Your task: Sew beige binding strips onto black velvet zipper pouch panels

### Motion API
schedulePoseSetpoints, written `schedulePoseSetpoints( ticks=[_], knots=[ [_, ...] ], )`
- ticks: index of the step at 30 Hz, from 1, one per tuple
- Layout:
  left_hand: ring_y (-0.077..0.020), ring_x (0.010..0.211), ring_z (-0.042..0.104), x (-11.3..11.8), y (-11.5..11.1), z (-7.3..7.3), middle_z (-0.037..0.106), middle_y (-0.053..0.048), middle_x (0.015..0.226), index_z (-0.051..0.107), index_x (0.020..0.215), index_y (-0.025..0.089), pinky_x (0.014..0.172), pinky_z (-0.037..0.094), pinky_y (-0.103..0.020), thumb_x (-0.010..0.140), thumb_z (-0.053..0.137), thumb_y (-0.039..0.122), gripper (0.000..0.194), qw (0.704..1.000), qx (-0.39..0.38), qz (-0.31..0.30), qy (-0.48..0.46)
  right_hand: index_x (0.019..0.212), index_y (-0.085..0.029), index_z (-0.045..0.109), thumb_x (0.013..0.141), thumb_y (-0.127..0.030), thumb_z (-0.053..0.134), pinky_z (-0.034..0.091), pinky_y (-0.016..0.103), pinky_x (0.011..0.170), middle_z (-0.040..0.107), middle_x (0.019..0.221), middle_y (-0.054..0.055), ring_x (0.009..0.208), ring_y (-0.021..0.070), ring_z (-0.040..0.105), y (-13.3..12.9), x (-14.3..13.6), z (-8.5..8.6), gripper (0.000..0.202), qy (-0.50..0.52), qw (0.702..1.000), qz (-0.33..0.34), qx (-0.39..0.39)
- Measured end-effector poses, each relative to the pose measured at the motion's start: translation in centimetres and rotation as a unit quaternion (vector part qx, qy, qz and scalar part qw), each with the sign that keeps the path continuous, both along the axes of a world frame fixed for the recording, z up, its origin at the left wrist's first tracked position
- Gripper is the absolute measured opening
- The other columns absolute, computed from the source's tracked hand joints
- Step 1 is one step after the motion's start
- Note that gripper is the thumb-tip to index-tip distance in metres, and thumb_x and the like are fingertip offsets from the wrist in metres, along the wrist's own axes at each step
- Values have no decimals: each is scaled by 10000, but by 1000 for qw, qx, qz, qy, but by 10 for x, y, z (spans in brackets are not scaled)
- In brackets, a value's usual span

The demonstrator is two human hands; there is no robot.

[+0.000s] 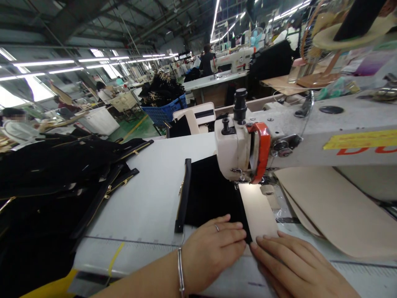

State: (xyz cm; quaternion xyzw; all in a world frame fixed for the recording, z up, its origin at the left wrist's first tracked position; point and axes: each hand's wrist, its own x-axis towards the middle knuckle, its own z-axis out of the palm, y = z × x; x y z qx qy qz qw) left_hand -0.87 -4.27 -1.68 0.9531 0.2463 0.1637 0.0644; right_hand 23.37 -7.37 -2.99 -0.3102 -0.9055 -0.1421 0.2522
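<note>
My left hand [214, 250] lies flat, fingers stretched, on the near edge of a black fabric piece [211, 190]. Along the fabric's left side runs a dark strip with a gold zipper [182, 194]. My right hand [297, 265] rests with fingers extended on the lower end of a beige panel [259, 207], which meets the black fabric's right edge. Both pieces run under the head of a sewing machine [235, 145] with an orange guard [260, 153]. The needle area is partly hidden by the machine head.
Black zippered pieces [62, 174] are heaped on the left. Beige panels [341, 211] lie under the machine arm at right. A ruler strip [149, 243] crosses the table's near edge. Beyond stand a blue crate [164, 111] full of black pieces, another sewing machine [235, 60] and several people.
</note>
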Motion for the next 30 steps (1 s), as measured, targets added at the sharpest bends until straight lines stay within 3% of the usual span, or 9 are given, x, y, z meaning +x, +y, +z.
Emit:
schedulePoseSetpoints(
  ticks=[15, 24, 30],
  knots=[
    [-143, 1217, 515, 3, 64, 7, 620, -57, 1209, 595, 1089, 126, 1131, 346, -307, 938, 417, 92, 235, 999, 0, 9, 32, 1237, -201, 564, 904, -295, 501, 492, 410, 905, 609, 1175, 61, 1045, 209, 569, 32, -14, 1, 352, 38, 981, -97, -166],
    [-145, 1100, 586, 7, 98, 3, 658, -20, 1140, 652, 1038, 180, 998, 464, -286, 940, 470, 140, 210, 996, -18, 74, 43, 1243, -196, 572, 902, -302, 486, 493, 442, 887, 600, 1184, 86, 1021, 237, 578, 67, -17, 6, 367, 0, 979, -97, -178],
    [-168, 1033, 615, 8, 107, -3, 669, -9, 1131, 677, 1036, 207, 945, 489, -301, 923, 499, 144, 220, 992, -24, 119, 22, 1273, -183, 546, 919, -311, 453, 486, 446, 897, 587, 1216, 93, 1022, 241, 582, 74, -19, 2, 388, -9, 977, -116, -177]
  ],
)
